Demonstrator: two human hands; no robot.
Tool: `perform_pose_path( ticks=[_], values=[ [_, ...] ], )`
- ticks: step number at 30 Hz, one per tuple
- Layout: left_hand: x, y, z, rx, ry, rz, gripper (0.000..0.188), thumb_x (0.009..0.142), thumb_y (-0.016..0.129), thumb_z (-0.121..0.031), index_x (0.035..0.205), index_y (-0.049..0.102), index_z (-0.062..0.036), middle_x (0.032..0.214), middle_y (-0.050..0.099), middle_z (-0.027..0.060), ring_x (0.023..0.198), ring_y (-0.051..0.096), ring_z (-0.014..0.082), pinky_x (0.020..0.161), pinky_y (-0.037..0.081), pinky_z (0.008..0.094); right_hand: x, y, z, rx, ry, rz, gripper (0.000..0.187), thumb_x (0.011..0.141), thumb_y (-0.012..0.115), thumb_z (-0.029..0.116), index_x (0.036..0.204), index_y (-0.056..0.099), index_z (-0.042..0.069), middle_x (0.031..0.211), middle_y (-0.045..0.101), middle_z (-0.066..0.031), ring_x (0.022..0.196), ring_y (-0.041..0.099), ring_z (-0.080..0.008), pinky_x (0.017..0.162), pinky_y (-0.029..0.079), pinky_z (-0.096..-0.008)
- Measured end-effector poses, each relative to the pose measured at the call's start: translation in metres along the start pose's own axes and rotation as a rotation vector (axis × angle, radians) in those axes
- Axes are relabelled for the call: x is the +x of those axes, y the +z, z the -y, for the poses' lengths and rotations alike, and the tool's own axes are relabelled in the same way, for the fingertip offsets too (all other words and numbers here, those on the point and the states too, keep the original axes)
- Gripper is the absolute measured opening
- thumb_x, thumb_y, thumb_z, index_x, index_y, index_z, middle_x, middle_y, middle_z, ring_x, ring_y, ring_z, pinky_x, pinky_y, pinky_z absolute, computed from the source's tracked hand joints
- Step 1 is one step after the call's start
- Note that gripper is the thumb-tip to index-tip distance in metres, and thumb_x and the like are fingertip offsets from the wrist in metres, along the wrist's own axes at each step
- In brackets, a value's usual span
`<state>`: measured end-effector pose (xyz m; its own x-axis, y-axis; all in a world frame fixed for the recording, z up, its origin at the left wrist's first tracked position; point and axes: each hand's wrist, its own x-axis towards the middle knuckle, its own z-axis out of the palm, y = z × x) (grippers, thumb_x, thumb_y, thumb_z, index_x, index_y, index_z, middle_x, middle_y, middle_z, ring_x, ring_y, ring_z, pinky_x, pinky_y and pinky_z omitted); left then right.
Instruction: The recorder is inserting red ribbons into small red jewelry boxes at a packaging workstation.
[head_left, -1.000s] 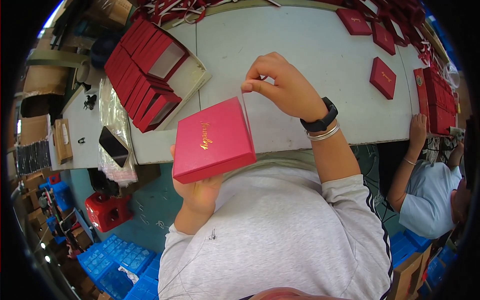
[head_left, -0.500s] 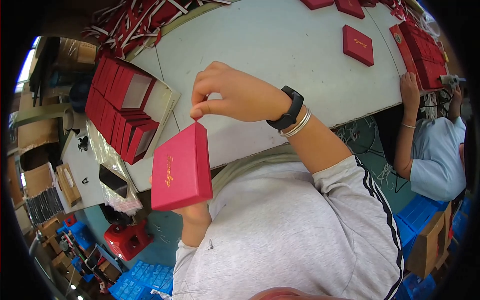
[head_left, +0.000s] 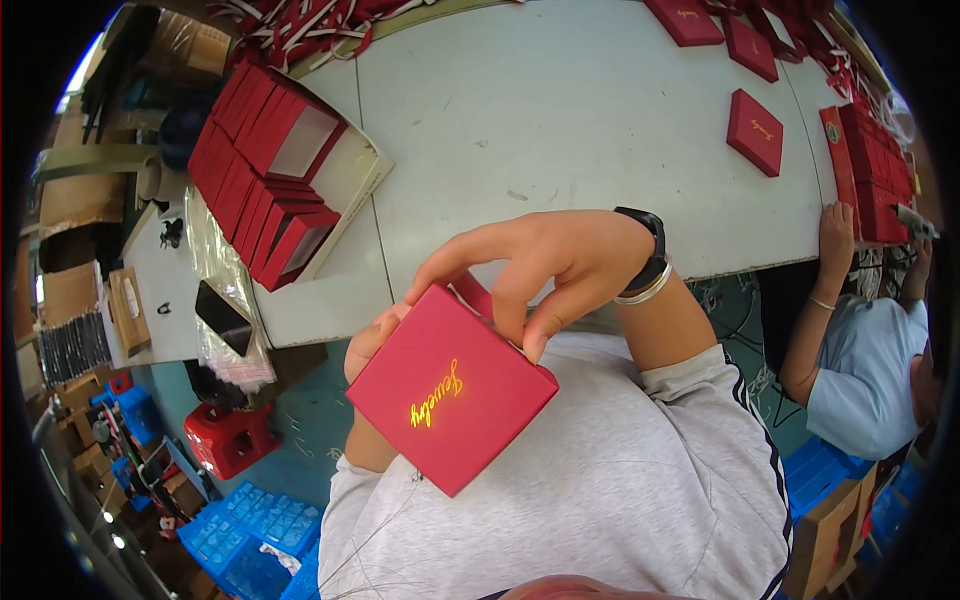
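A flat square red gift box (head_left: 452,390) with gold lettering on its lid is held up in front of my chest, turned cornerwise. My left hand (head_left: 372,345) grips it from behind at the left corner, its fingers mostly hidden by the box. Along the upper right edge, my right hand (head_left: 570,262) is bent over the box, with a fingertip at the top corner and the thumb near the right corner. A strip of red, perhaps ribbon, shows between that hand and the box edge.
Open red boxes (head_left: 262,130) stand in rows in a pale carton (head_left: 365,178) on the left. More closed boxes (head_left: 755,133) lie far right, near a co-worker's hand (head_left: 837,235). Red and white ribbons (head_left: 310,25) heap at the back. A phone (head_left: 224,318) lies on plastic bags.
My right hand has let go of the strip it pinched above the box and now grips the box's edge. The box has moved right and turned cornerwise, its lid facing up toward me.
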<state>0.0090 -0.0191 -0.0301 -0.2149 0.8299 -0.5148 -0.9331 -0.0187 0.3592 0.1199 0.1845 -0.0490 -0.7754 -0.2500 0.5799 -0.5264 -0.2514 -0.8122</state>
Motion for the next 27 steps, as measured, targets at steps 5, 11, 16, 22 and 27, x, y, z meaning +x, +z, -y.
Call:
perform_pose_path(
  ticks=[5, 11, 16, 22, 27],
  values=[
    [0.030, -0.004, -0.006, -0.176, 0.143, 0.182, 0.068, 0.091, 0.040, -0.052, 0.130, 0.037, 0.0038, 0.129, 0.047, 0.0177, 0.115, 0.050, 0.0251, 0.096, 0.043, 0.0401, -0.008, 0.003, 0.011, -0.432, 0.210, -0.352, 0.022, 0.082, 0.066, 0.027, 0.078, 0.062, 0.006, 0.128, 0.045, -0.0179, 0.110, 0.050, -0.0283, 0.091, 0.041, -0.0369],
    [0.031, -0.014, 0.014, 0.393, 0.618, 0.124, 0.058, 0.091, 0.043, -0.050, 0.118, 0.048, 0.0016, 0.112, 0.057, 0.0153, 0.105, 0.055, 0.0238, 0.092, 0.041, 0.0391, -0.013, 0.016, 0.003, -0.456, 0.349, -0.770, 0.021, 0.086, 0.063, 0.023, 0.081, 0.058, 0.004, 0.130, 0.043, -0.0179, 0.116, 0.048, -0.0300, 0.097, 0.037, -0.0372],
    [0.036, -0.008, 0.024, 0.480, 0.744, 0.236, 0.051, 0.096, 0.036, -0.045, 0.120, 0.047, -0.0023, 0.114, 0.057, 0.0095, 0.104, 0.053, 0.0207, 0.090, 0.041, 0.0386, -0.001, 0.032, 0.002, -0.472, 0.343, -0.803, 0.018, 0.084, 0.065, 0.021, 0.081, 0.059, 0.005, 0.125, 0.044, -0.0167, 0.107, 0.051, -0.0276, 0.092, 0.040, -0.0358],
    [0.035, 0.002, 0.027, 0.378, 0.806, 0.043, 0.044, 0.094, 0.046, -0.038, 0.121, 0.046, -0.0033, 0.114, 0.056, 0.0076, 0.105, 0.052, 0.0177, 0.092, 0.039, 0.0347, 0.004, 0.053, -0.006, -0.488, 0.376, -0.873, 0.017, 0.083, 0.066, 0.021, 0.081, 0.060, 0.005, 0.128, 0.040, -0.0170, 0.113, 0.046, -0.0315, 0.093, 0.039, -0.0381],
    [0.038, 0.006, 0.037, 0.628, 0.834, 0.043, 0.056, 0.083, 0.067, -0.030, 0.124, 0.042, -0.0036, 0.118, 0.052, 0.0057, 0.109, 0.050, 0.0184, 0.096, 0.037, 0.0350, 0.008, 0.059, -0.013, -0.616, 0.392, -0.921, 0.015, 0.080, 0.068, 0.019, 0.081, 0.060, 0.006, 0.127, 0.041, -0.0175, 0.111, 0.046, -0.0317, 0.092, 0.039, -0.0380]
  ],
)
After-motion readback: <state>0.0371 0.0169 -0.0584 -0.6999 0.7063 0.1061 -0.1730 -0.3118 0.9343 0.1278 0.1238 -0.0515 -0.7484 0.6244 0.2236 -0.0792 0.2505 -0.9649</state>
